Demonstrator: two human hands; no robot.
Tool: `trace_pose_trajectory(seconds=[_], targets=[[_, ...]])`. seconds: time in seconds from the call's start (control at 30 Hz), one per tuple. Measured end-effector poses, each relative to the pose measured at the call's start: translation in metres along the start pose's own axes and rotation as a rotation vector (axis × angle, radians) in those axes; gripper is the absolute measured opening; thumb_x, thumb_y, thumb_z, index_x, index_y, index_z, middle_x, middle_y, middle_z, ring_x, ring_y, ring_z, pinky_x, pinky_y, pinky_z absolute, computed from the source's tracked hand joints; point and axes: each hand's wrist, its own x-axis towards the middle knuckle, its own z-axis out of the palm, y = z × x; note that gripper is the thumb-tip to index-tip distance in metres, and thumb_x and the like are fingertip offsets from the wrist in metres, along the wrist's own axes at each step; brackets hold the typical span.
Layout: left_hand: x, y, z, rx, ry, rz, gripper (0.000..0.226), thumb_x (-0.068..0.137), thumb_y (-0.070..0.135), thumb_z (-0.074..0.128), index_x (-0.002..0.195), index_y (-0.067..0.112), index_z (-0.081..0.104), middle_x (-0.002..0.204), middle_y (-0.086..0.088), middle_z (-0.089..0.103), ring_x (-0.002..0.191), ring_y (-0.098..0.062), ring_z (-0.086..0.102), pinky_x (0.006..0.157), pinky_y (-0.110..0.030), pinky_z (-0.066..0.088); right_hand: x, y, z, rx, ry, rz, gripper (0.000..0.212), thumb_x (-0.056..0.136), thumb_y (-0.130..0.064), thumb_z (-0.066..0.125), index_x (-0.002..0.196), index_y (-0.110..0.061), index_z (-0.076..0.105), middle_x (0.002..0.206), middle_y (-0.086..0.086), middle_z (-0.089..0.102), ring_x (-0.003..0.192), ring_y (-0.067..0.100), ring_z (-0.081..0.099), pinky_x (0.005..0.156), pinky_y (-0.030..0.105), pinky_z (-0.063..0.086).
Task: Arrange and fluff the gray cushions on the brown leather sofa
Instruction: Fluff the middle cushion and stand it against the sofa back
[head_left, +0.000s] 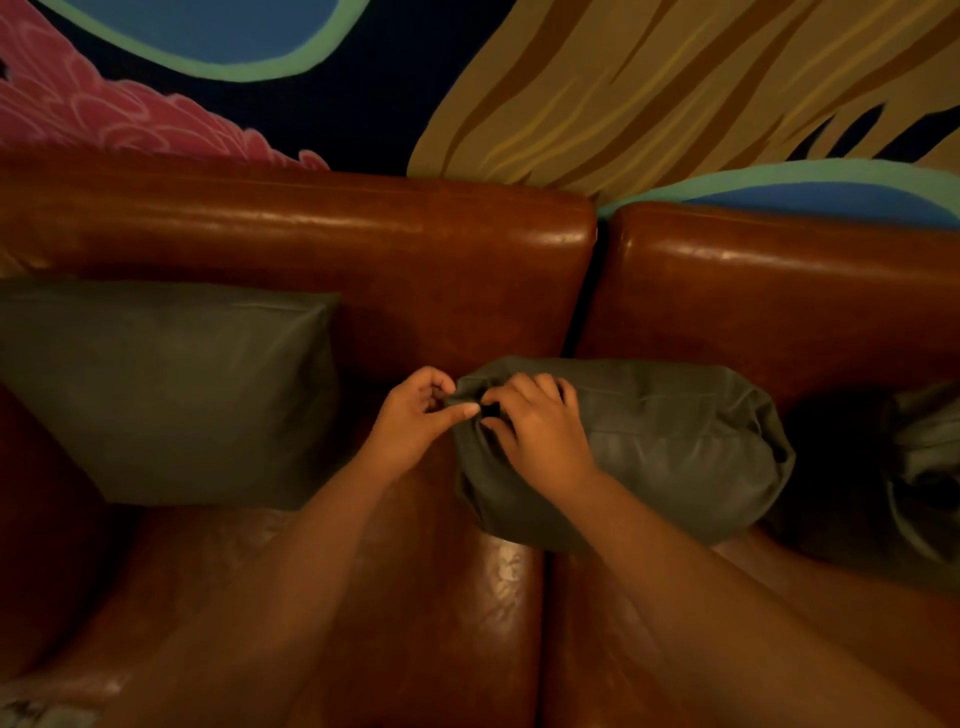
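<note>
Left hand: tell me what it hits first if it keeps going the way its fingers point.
The left hand points rightward at the middle gray cushion, whose bunched corner it already pinches, opposite the right hand. It would likely press straight into that cushion.

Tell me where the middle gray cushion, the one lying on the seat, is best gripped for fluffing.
Probably by its two short ends. The middle cushion lies lengthwise along the seat, bunched into a roll. The left hand and right hand crowd its left end; shifting the right hand to the bulging right end, from above, looks better.
</note>
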Motion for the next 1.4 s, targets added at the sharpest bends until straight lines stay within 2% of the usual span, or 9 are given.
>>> trace_pose_trajectory(seconds=[0.1, 0.17, 0.3, 0.47, 0.67, 0.77, 0.87, 1.17, 1.4], targets=[[-0.002, -0.002, -0.008, -0.339, 0.043, -0.252, 0.014, 0.096, 0.019, 0.052, 0.09, 0.013, 0.064, 0.087, -0.007, 0.063, 0.09, -0.024, 0.058, 0.079, -0.036, 0.047, 0.007, 0.004, -0.007, 0.052, -0.098, -0.036, 0.023, 0.086, -0.022, 0.064, 0.109, -0.025, 0.064, 0.111, -0.004, 0.059, 0.104, 0.023, 0.051, 0.094, 0.041, 0.034], [-0.004, -0.005, -0.011, -0.313, 0.016, -0.305, 0.019, 0.096, 0.007, 0.048, 0.096, 0.01, 0.066, 0.096, -0.011, 0.067, 0.101, -0.03, 0.059, 0.086, -0.039, 0.048, 0.01, 0.006, -0.007, 0.094, -0.177, -0.02, 0.029, 0.085, -0.017, 0.062, 0.114, -0.023, 0.063, 0.115, 0.0, 0.059, 0.107, 0.025, 0.05, 0.096, 0.04, 0.033], [-0.009, -0.004, -0.011, -0.108, -0.138, -0.145, 0.04, 0.086, -0.013, 0.053, 0.101, 0.021, 0.066, 0.102, 0.002, 0.07, 0.103, -0.017, 0.064, 0.094, -0.032, 0.048, 0.009, 0.007, -0.002, 0.071, -0.163, -0.02, 0.029, 0.074, -0.011, 0.075, 0.102, -0.011, 0.069, 0.097, 0.009, 0.066, 0.093, 0.033, 0.059, 0.088, 0.045, 0.048], [-0.008, -0.008, -0.002, 0.042, 0.007, 0.031, 0.036, 0.082, -0.007, 0.065, 0.092, 0.027, 0.063, 0.09, 0.002, 0.068, 0.087, -0.012, 0.065, 0.085, -0.029, 0.05, 0.001, 0.011, 0.0, 0.155, -0.057, -0.072, 0.012, 0.078, -0.008, 0.068, 0.089, -0.009, 0.071, 0.083, 0.006, 0.07, 0.079, 0.029, 0.063, 0.077, 0.034, 0.046], [-0.011, -0.007, 0.004, 0.074, 0.057, 0.034, 0.029, 0.09, -0.003, 0.054, 0.1, 0.022, 0.065, 0.098, 0.002, 0.068, 0.093, -0.012, 0.064, 0.085, -0.025, 0.049, 0.011, 0.018, -0.031, 0.72, -0.108, 0.355, 0.02, 0.082, -0.001, 0.07, 0.083, -0.02, 0.064, 0.076, -0.004, 0.06, 0.072, 0.001, 0.057, 0.071, 0.01, 0.043], [-0.019, -0.004, 0.008, -0.093, 0.009, -0.067, 0.028, 0.095, -0.002, 0.046, 0.103, 0.017, 0.065, 0.099, 0.002, 0.068, 0.092, -0.013, 0.064, 0.083, -0.029, 0.051, 0.011, 0.03, -0.044, 1.049, -0.175, 0.505, 0.019, 0.082, 0.002, 0.07, 0.083, -0.017, 0.065, 0.074, -0.002, 0.06, 0.07, 0.003, 0.057, 0.07, 0.014, 0.047], [-0.02, -0.009, 0.008, 0.052, -0.023, 0.04, 0.022, 0.094, 0.008, 0.054, 0.101, 0.025, 0.066, 0.099, 0.007, 0.068, 0.09, -0.004, 0.064, 0.081, -0.022, 0.05, 0.011, 0.033, -0.043, 1.138, -0.234, 0.558, 0.019, 0.082, 0.003, 0.069, 0.083, -0.015, 0.065, 0.074, 0.0, 0.061, 0.071, 0.009, 0.057, 0.07, 0.019, 0.049], [-0.005, -0.013, 0.003, 0.408, 0.188, 0.324, 0.01, 0.094, 0.015, 0.053, 0.087, 0.011, 0.059, 0.082, 0.0, 0.057, 0.076, -0.011, 0.054, 0.068, -0.024, 0.041, 0.022, 0.035, -0.051, 0.95, -0.173, 0.438, 0.021, 0.083, 0.0, 0.069, 0.078, -0.02, 0.063, 0.073, -0.004, 0.057, 0.058, -0.002, 0.044, 0.06, 0.013, 0.04], [-0.002, -0.015, -0.011, 0.587, 0.075, 0.415, 0.015, 0.092, 0.023, 0.051, 0.091, 0.011, 0.059, 0.085, 0.0, 0.054, 0.077, -0.014, 0.053, 0.069, -0.03, 0.044, 0.015, 0.009, -0.029, -0.028, -0.061, -0.01, 0.027, 0.073, -0.045, 0.075, 0.09, -0.026, 0.066, 0.096, -0.005, 0.059, 0.101, 0.021, 0.049, 0.095, 0.042, 0.03]])
